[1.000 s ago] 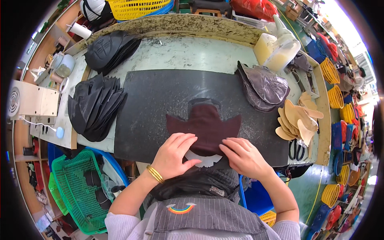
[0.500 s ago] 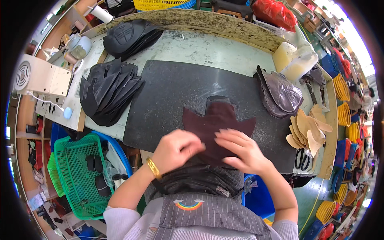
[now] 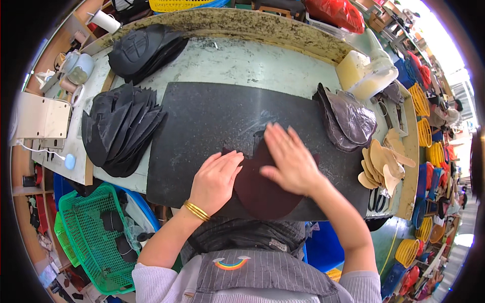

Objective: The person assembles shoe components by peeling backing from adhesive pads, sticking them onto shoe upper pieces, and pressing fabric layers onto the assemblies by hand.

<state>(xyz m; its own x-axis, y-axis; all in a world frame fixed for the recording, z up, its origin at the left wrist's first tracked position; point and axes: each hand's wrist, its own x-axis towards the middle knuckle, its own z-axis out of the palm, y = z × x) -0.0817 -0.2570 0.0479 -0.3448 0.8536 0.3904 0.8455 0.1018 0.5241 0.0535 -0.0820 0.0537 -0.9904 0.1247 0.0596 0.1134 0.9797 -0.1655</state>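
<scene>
The maroon piece [image 3: 268, 197] lay on the black mat [image 3: 202, 113], beneath the right fingers [image 3: 279, 144] and reaching to the left ones [image 3: 221, 164]. It looked thin and light, probably soft enough to fold and not fragile; how slippery it was could not be told. Its rounded edge, nearer the body than either set of fingers, seemed the easiest place to take hold. The right fingers were stretched out flat, thumb apart, pressing rather than gripping. The left fingers were bent close together at its left side; whether they pinched it was hidden.
</scene>
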